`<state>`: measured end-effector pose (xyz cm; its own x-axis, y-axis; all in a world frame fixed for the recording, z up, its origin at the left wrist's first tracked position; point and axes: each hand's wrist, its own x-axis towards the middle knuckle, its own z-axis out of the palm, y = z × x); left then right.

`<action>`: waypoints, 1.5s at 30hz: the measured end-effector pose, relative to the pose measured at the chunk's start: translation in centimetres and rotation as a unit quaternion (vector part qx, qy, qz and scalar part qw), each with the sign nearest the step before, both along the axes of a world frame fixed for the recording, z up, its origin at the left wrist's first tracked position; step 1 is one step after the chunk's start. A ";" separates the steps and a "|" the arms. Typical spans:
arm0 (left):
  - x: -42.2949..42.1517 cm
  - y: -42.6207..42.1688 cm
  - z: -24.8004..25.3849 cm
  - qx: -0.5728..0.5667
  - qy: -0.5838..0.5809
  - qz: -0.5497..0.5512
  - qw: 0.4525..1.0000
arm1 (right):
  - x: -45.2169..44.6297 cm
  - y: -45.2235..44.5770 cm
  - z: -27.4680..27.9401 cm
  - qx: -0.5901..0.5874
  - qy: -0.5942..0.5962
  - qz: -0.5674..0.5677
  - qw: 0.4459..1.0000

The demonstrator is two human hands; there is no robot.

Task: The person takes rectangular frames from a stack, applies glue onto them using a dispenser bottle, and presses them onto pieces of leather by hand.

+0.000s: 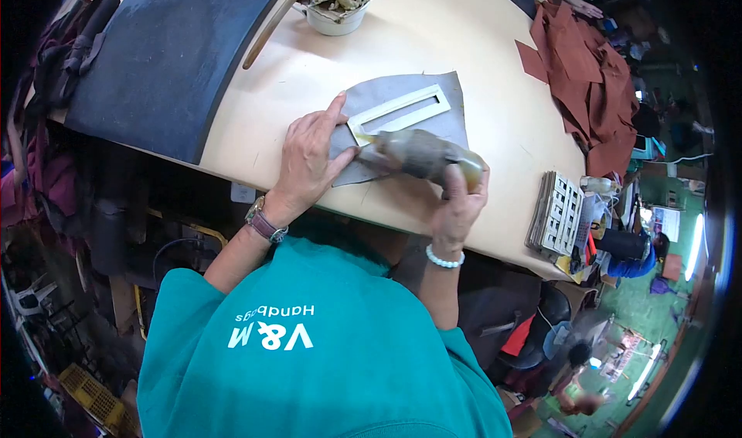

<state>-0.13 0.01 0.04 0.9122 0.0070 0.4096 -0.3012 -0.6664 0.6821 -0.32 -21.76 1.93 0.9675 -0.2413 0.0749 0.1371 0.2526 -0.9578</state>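
Note:
A grey piece of material [440,84] lies on the pale table, with a cream rectangular frame [417,113] on top of it. My left hand [309,150] has its fingers apart, thumb and fingertips resting at the left edge of the material and frame. My right hand [461,204] is wrapped round a brownish, partly see-through bottle [421,153], tilted with its narrow yellowish tip at the frame's lower left corner. The bottle covers part of the material.
A dark board [170,59] lies on the left of the table [309,74]. A white bowl [335,23] with crumpled material and a wooden-handled tool stand at the back. Reddish-brown pieces [580,74] and a stack of slotted plates [555,214] are on the right.

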 end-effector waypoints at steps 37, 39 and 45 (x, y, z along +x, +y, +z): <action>0.1 0.1 -0.2 0.005 -0.024 -0.005 1.000 | -2.6 0.4 -0.6 -0.087 -0.023 -0.018 0.996; 0.2 0.2 -0.3 0.004 -0.017 -0.005 1.000 | -2.4 -0.1 -0.8 -0.080 0.015 -0.011 0.997; 0.1 -0.2 0.3 0.026 -0.003 -0.006 1.000 | -1.2 -6.1 0.2 0.078 0.019 -0.047 0.996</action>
<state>-0.05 -0.18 0.30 0.9100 -0.0260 0.4138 -0.3133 -0.6967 0.6453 -1.54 -27.85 2.14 0.9417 -0.3364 -0.0070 0.1315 0.3870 -0.9126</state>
